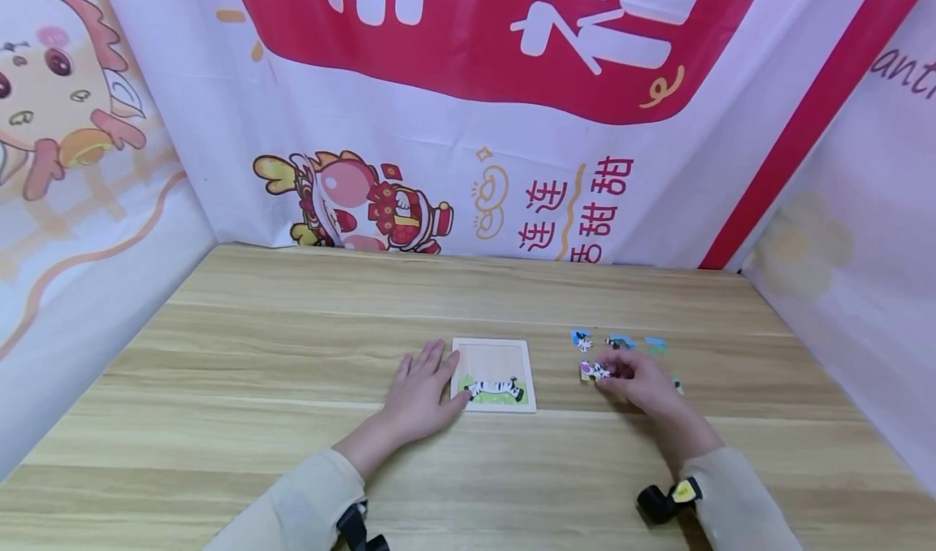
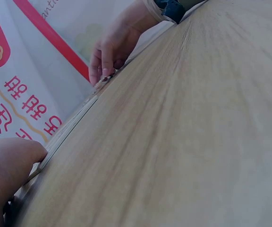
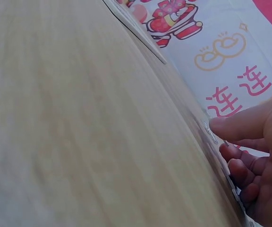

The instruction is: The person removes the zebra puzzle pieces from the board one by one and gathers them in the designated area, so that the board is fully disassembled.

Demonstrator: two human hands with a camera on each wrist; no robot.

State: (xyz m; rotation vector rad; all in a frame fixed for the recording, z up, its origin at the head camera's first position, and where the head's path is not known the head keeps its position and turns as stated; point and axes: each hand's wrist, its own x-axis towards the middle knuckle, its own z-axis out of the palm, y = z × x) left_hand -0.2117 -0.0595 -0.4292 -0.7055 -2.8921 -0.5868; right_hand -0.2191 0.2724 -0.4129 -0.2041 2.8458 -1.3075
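A square wooden puzzle board with a pale raised rim lies on the table, its lower strip filled by pieces showing a zebra's striped body and legs on green grass. My left hand lies flat at the board's left side, fingers spread, thumb over the lower left rim. Off to the right, my right hand pinches a small zebra puzzle piece between thumb and fingertips, low over the table. In the right wrist view the thumb and curled fingers come down at the piece's edge.
Loose puzzle pieces lie around the right hand: a blue one with a zebra part, a blue-green one and another. The wooden table ends at a printed cloth backdrop behind, with cloth on both sides.
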